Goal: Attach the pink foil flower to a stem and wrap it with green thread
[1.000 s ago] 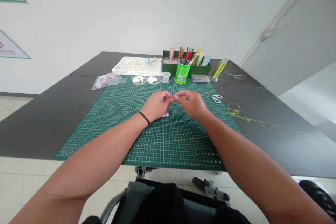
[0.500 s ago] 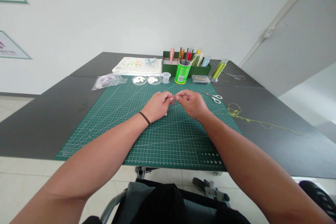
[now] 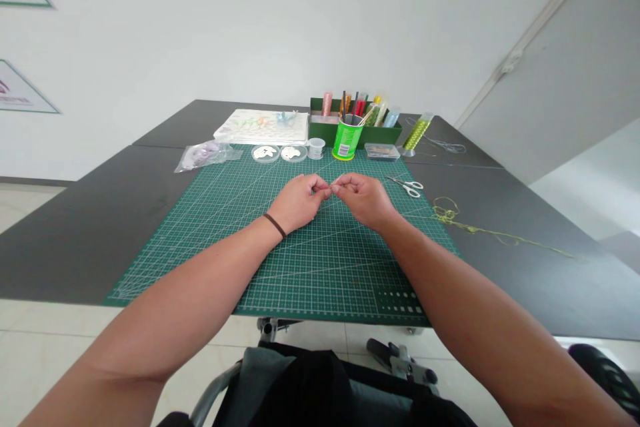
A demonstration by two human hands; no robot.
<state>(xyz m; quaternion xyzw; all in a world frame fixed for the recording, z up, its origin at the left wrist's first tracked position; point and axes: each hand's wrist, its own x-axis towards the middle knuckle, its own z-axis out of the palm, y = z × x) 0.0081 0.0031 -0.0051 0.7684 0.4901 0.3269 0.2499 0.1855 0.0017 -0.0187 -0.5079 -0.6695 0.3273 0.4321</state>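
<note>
And there you are, mid-mat: your left hand (image 3: 300,202) and right hand (image 3: 364,199) are both closed in tight pinches, fingertips meeting above the green cutting mat (image 3: 320,273), with a thin strand (image 3: 331,188) between them, too fine to make out. Scissors (image 3: 405,186) lie to the right, with yellow-green thread (image 3: 475,227) out on the bench (image 3: 100,240).

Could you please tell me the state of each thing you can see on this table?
Left hand: raised above the mat, fingertips pinched.
Right hand: raised, fingertips pinched, meeting the left hand's.
Green cutting mat: lying flat.
Scissors: closed, lying flat near the mat's right edge.
Yellow-green thread: loose, trailing across the dark table.
Green can: upright, filled with sticks and tools.
Clear round dishes: side by side, holding white pieces.
</note>
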